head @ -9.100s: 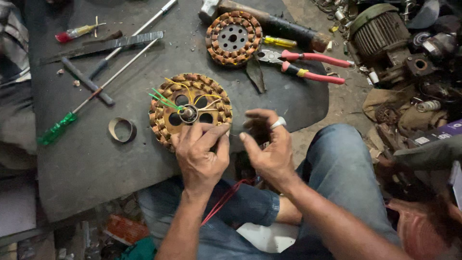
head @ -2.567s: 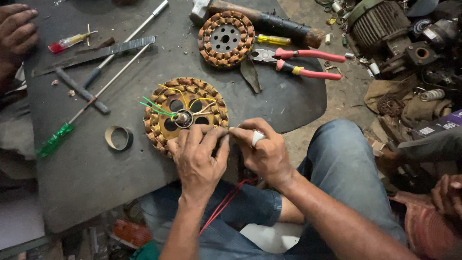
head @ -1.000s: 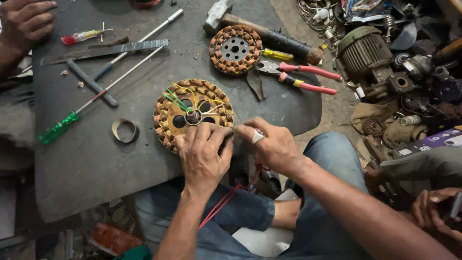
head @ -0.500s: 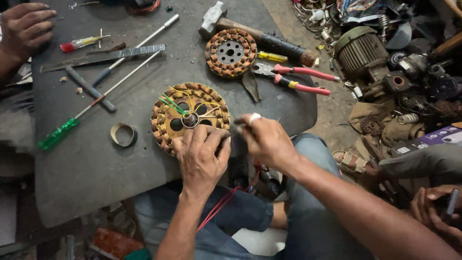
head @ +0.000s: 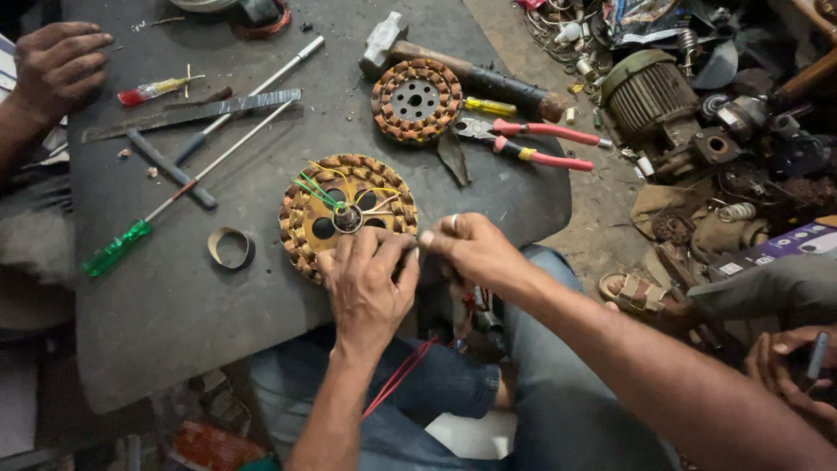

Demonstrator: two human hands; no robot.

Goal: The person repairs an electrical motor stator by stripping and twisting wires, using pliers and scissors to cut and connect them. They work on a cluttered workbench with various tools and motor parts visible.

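Observation:
A round motor stator with copper windings (head: 324,199) lies on the dark work board (head: 174,296), green and yellow wires sprouting from its hub. My left hand (head: 366,283) rests on its near edge, fingers curled over the windings. My right hand (head: 475,249) sits just to the right of it, thumb and fingers pinched together at the stator's rim on something too small to make out; a ring shows on one finger. The two hands touch at the fingertips.
A second stator (head: 417,100) lies farther back beside a hammer (head: 462,74) and red-handled pliers (head: 532,144). A green-handled screwdriver (head: 113,249), tape ring (head: 231,249), metal rods and a file lie at left. Another person's hand (head: 61,57) rests top left. Motor parts clutter the floor right.
My right hand has shifted left and closed in against my left hand at the stator's near rim. The view has drifted slightly; the stator stays put.

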